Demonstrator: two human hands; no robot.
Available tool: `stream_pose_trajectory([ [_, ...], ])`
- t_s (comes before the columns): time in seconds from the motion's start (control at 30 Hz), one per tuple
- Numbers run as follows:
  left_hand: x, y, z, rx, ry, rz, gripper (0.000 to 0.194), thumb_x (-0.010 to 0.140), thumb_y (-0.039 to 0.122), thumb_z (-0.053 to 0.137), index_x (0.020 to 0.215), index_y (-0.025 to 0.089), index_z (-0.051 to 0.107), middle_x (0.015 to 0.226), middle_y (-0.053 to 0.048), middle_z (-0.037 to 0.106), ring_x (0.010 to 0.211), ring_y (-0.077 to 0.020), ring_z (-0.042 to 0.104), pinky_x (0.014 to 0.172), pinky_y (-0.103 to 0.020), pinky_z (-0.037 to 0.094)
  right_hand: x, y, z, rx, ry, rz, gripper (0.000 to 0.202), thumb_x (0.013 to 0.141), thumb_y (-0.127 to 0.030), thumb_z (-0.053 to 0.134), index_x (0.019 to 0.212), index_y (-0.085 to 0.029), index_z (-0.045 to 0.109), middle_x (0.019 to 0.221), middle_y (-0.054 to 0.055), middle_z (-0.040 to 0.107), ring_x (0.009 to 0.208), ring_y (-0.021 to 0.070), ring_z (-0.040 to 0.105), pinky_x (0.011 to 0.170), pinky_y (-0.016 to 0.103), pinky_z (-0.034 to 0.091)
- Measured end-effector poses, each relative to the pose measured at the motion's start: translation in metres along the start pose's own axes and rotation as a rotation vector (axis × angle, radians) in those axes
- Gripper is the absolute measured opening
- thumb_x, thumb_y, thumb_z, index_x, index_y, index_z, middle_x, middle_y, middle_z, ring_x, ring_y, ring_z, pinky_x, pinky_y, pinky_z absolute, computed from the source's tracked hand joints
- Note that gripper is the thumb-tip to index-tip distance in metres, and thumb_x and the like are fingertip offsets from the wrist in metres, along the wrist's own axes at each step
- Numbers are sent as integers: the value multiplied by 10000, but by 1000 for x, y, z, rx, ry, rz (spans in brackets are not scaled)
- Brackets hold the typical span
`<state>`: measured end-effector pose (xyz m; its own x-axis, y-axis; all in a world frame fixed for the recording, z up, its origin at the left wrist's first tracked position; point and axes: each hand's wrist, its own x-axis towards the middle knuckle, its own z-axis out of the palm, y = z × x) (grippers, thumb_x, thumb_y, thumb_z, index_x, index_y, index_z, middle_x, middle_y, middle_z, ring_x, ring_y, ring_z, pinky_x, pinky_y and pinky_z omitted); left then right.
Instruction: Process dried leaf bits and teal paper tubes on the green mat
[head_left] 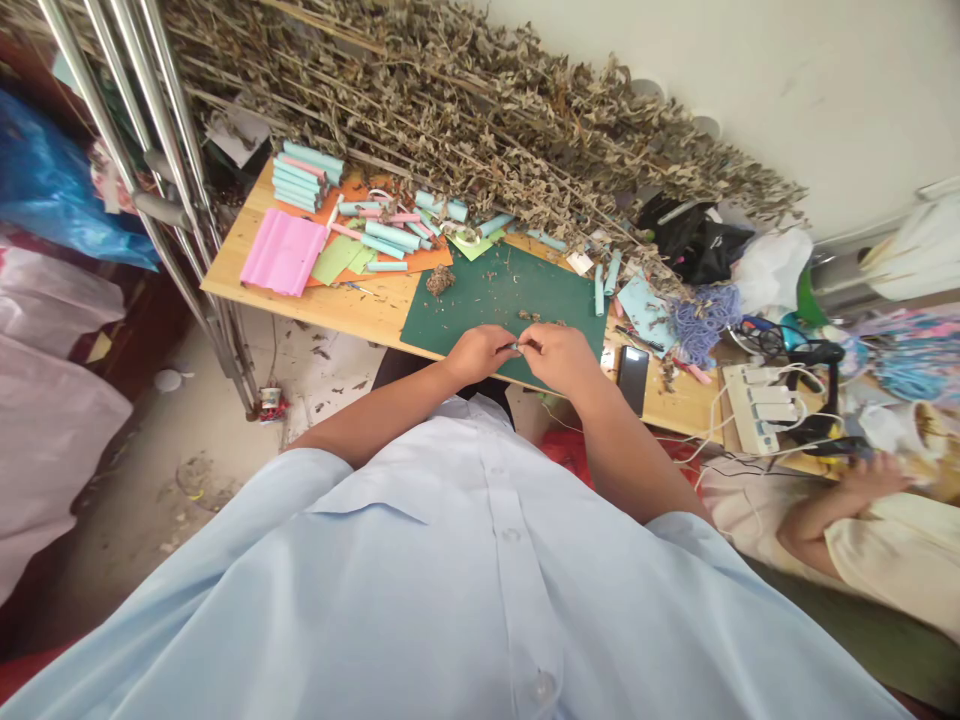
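Note:
At the front edge of a dark green mat (pixel 517 285), my left hand (pixel 480 354) and my right hand (pixel 553 354) meet, fingertips pinched close together. Between them is a small, partly hidden piece with a bluish tint, too small to name. Crumbs of dried leaf (pixel 541 319) lie just beyond my right hand. A brown clump of dried plant (pixel 440 281) rests at the mat's left side. Two light blue paper rolls (pixel 599 290) are at its right edge.
Dried leafy stalks (pixel 480 110) cover the back of the table. Stacked blue rolls (pixel 300 178), pink paper (pixel 281 250) and green sheets (pixel 337 260) lie left. A phone (pixel 633 378), purple yarn (pixel 705 322) and power strip (pixel 752 408) lie right. Another person's arm (pixel 825 515) shows at right.

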<state>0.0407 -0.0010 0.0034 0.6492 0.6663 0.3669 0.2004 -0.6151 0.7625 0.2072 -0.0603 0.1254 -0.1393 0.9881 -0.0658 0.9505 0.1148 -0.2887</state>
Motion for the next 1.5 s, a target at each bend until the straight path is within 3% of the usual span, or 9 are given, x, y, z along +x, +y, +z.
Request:
stream_pose_trajectory([
  [0.33, 0, 2, 0, -8, 6, -7, 257, 1026, 382, 621, 1033, 180, 780, 931, -81, 746, 895, -205, 681, 829, -308, 507, -1, -1, -6, -17, -46, -54, 175, 928, -195, 590, 932, -237, 759, 952, 63, 790, 904, 248, 694, 826, 344, 484],
  [0.7, -1, 2, -1, -16, -2, -22, 212, 1008, 312, 621, 1039, 175, 780, 917, -71, 742, 863, -193, 670, 792, -294, 493, 6, -7, -1, -2, -6, 108, 149, 841, -191, 644, 853, -252, 779, 770, 23, 777, 738, 230, 705, 747, 335, 501],
  [0.97, -2, 1, -1, 8, 0, -4, 218, 1014, 301, 597, 992, 169, 770, 890, -72, 727, 856, -201, 665, 772, -299, 478, 11, -13, -4, -104, -52, 92, 150, 841, -187, 640, 817, -248, 776, 790, 52, 786, 775, 256, 708, 743, 350, 488],
  [1.23, -2, 1, -1, 9, 3, 21, 261, 1049, 345, 559, 1029, 171, 752, 930, -80, 735, 906, -214, 684, 805, -306, 490, 6, -5, -12, -40, -121, -33, 136, 865, -183, 681, 967, -249, 742, 906, 35, 783, 824, 237, 695, 776, 336, 471],
  [1.5, -2, 1, -1, 8, 6, 29, 321, 1072, 402, 530, 1026, 169, 745, 937, -89, 739, 905, -212, 690, 806, -299, 492, 2, 7, -9, -143, -116, -168, 290, 927, -146, 602, 1182, -224, 716, 1137, 92, 779, 1019, 274, 692, 859, 353, 467],
])
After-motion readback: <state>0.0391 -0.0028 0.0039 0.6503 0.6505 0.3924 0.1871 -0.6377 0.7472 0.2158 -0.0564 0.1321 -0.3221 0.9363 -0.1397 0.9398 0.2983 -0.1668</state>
